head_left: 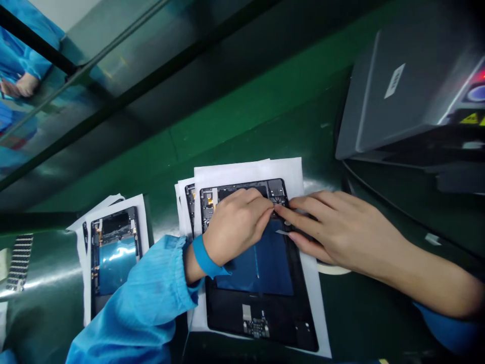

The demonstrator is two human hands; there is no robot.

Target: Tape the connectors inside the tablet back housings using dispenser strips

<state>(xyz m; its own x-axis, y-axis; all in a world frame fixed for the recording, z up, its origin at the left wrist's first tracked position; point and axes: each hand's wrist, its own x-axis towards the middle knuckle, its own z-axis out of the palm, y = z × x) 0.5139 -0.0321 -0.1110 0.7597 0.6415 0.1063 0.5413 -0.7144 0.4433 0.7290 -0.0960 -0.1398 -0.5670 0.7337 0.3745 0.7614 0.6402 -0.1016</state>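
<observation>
An opened tablet (303, 313), its inner parts and a blue battery panel showing, lies on white sheets in front of me. My left hand (238, 220), with a blue band at the wrist, is over its upper part. Those fingers are curled into a pinch near the top right corner; what they hold, if anything, is hidden. My right hand (333, 225) comes in from the right with fingers stretched and apart. Its index fingertip meets the left fingertips. A small pale strip (281, 232) lies by the right thumb tip, over the panel's edge.
Another opened tablet (117, 258) lies on white sheets at left, near a metal strip with rows (20, 260). A grey machine (401, 96) stands at upper right, its cable (382, 199) crossing the green table. Behind a rail, a co-worker's hands (22, 86) show.
</observation>
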